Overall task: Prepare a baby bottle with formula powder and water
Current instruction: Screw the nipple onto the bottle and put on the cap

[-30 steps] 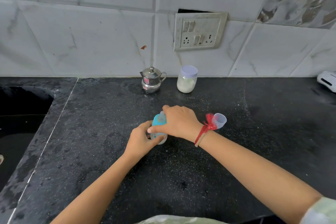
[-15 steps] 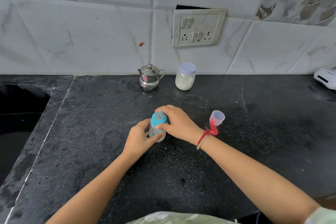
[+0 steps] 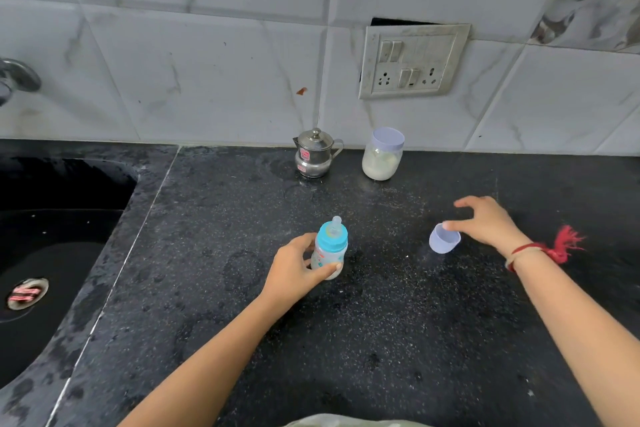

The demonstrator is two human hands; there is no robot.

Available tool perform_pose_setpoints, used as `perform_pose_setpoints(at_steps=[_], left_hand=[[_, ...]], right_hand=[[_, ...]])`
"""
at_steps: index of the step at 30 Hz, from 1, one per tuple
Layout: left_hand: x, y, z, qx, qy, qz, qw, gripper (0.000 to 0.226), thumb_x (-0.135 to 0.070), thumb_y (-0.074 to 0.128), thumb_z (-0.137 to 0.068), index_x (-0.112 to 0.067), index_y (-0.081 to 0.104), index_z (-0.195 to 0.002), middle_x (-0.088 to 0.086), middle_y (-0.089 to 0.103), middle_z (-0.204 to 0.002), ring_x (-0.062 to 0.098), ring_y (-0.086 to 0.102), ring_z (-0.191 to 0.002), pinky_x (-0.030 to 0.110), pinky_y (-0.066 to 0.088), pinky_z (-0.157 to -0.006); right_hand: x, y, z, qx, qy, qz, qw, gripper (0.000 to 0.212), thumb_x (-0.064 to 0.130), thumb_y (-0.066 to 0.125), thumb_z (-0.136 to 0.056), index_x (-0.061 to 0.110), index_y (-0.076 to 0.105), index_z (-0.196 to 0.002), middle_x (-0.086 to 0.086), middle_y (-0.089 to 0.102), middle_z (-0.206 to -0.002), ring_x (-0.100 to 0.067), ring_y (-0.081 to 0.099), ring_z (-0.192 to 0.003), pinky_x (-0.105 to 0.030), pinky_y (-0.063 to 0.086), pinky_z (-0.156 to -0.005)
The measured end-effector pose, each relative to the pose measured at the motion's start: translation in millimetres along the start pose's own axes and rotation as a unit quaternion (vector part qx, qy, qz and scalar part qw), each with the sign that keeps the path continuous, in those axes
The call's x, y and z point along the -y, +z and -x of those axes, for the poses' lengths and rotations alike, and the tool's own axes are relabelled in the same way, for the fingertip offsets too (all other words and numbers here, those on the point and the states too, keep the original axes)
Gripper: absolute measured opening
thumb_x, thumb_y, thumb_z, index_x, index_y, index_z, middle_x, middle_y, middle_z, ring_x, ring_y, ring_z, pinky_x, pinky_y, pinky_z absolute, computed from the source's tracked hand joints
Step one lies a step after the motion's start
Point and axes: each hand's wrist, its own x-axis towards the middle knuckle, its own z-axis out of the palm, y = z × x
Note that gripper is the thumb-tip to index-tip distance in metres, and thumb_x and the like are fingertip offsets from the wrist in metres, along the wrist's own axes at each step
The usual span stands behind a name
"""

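Currently your left hand [image 3: 294, 269] is wrapped around the lower body of the baby bottle [image 3: 329, 251], thumb across its front; the bottle stands upright on the black countertop [image 3: 381, 340], near its middle, blue collar and clear teat on top. Your right hand [image 3: 485, 222] is off to the right, well apart from the bottle, fingers spread and curled above the small clear cap [image 3: 444, 238]. One fingertip sits at the cap's rim; whether it actually touches cannot be told, and the hand is not closed on anything. The cap rests on the countertop with its open mouth tilted up. A red thread [image 3: 554, 248] is tied at your right wrist. At the back edge, against the tiled wall [image 3: 207, 80], a small steel pot [image 3: 315, 154] with lid stands just left of a jar [image 3: 382, 154] holding white powder, lavender lid on. The two stand close but apart. A switch plate [image 3: 412, 61] is mounted above them. The dark sink [image 3: 52, 253] lies at the far left, and a tap [image 3: 15, 78] shows at the frame edge.
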Motion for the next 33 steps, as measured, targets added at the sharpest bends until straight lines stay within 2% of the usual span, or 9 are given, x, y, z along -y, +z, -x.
perform_pose_setpoints(at_steps=[4, 12, 17, 21, 24, 26, 29, 31, 33], left_hand=[[-0.5, 0.0, 0.1, 0.001, -0.001, 0.001, 1.000, 0.057, -0.031, 0.081, -0.074, -0.021, 0.058, -0.126, -0.007, 0.062, -0.122, 0.004, 0.058, -0.108, 0.023, 0.050, -0.095], [-0.8, 0.3, 0.6, 0.000, -0.010, -0.011, 1.000, 0.061, -0.031, 0.081, -0.075, -0.019, 0.056, -0.129, -0.005, 0.061, -0.127, 0.003, 0.056, -0.110, 0.020, 0.049, -0.095], [-2.2, 0.3, 0.7, -0.001, -0.013, -0.016, 1.000, 0.060, -0.031, 0.080, -0.075, -0.019, 0.056, -0.128, -0.005, 0.060, -0.128, 0.001, 0.054, -0.109, 0.014, 0.046, -0.091], [-3.7, 0.5, 1.0, -0.002, -0.019, -0.021, 1.000, 0.063, -0.032, 0.080, -0.076, -0.018, 0.054, -0.131, -0.003, 0.059, -0.132, 0.002, 0.054, -0.112, 0.022, 0.049, -0.096], [-4.7, 0.2, 0.7, -0.001, -0.025, -0.024, 0.999, 0.065, -0.031, 0.080, -0.076, -0.018, 0.052, -0.133, -0.002, 0.057, -0.134, 0.001, 0.051, -0.113, 0.024, 0.048, -0.097], [-4.8, 0.4, 0.6, -0.001, -0.024, -0.024, 0.999, 0.065, -0.031, 0.080, -0.076, -0.018, 0.052, -0.133, -0.003, 0.057, -0.134, 0.001, 0.051, -0.113, 0.023, 0.047, -0.097], [-4.7, 0.8, 0.9, -0.001, -0.024, -0.025, 0.999, 0.063, -0.030, 0.079, -0.076, -0.019, 0.053, -0.132, -0.004, 0.058, -0.132, 0.001, 0.052, -0.112, 0.019, 0.047, -0.095], [-4.8, 1.3, 0.8, -0.002, -0.025, -0.023, 0.999, 0.061, -0.031, 0.079, -0.076, -0.020, 0.054, -0.131, -0.005, 0.059, -0.130, 0.002, 0.054, -0.112, 0.022, 0.049, -0.097], [-5.1, 1.4, 1.0, -0.005, -0.025, -0.027, 0.999, 0.059, -0.032, 0.079, -0.076, -0.020, 0.055, -0.128, -0.004, 0.061, -0.127, 0.005, 0.056, -0.112, 0.029, 0.051, -0.098]], right_hand=[[-19.6, 6.2, -4.1, 0.065, 0.034, 0.039, 0.996, 0.081, 0.039, 0.079, -0.071, 0.021, 0.040, -0.140, -0.019, 0.032, -0.146, -0.038, 0.039, -0.131, -0.044, 0.033, -0.107], [-12.3, 18.0, -5.1, 0.128, -0.005, 0.037, 0.991, 0.084, 0.038, 0.079, -0.071, 0.023, 0.037, -0.142, -0.015, 0.039, -0.145, -0.031, 0.042, -0.130, -0.043, 0.037, -0.105], [-7.1, 30.3, 1.8, 0.073, -0.036, 0.056, 0.995, 0.058, 0.039, 0.072, -0.078, 0.024, 0.051, -0.130, -0.008, 0.059, -0.126, -0.026, 0.056, -0.114, -0.038, 0.042, -0.091], [-3.0, 38.4, 5.5, 0.034, -0.053, 0.067, 0.996, 0.023, 0.028, 0.066, -0.083, 0.021, 0.063, -0.105, 0.001, 0.069, -0.086, -0.021, 0.064, -0.076, -0.030, 0.047, -0.067], [8.7, 39.6, 4.2, 0.055, 0.012, -0.086, 0.995, 0.012, 0.013, 0.057, -0.089, 0.012, 0.063, -0.100, -0.010, 0.067, -0.089, -0.024, 0.066, -0.064, -0.031, 0.054, -0.055], [20.1, 37.3, 6.4, 0.116, 0.078, -0.273, 0.952, 0.028, 0.001, 0.045, -0.091, 0.007, 0.057, -0.116, -0.020, 0.061, -0.107, -0.021, 0.064, -0.068, -0.025, 0.051, -0.050], [43.4, 28.7, 16.5, 0.233, 0.073, -0.512, 0.823, 0.048, -0.009, 0.036, -0.089, 0.011, 0.052, -0.129, -0.020, 0.055, -0.120, -0.015, 0.057, -0.069, -0.017, 0.049, -0.047], [61.2, 24.8, 24.3, 0.288, 0.047, -0.629, 0.720, 0.047, -0.005, 0.046, -0.088, 0.016, 0.054, -0.129, -0.022, 0.056, -0.123, -0.018, 0.065, -0.077, -0.022, 0.056, -0.059], [80.8, 22.7, 32.5, 0.323, 0.032, -0.704, 0.631, 0.047, 0.008, 0.062, -0.082, 0.014, 0.055, -0.128, -0.022, 0.055, -0.127, -0.028, 0.065, -0.100, -0.034, 0.059, -0.074]])
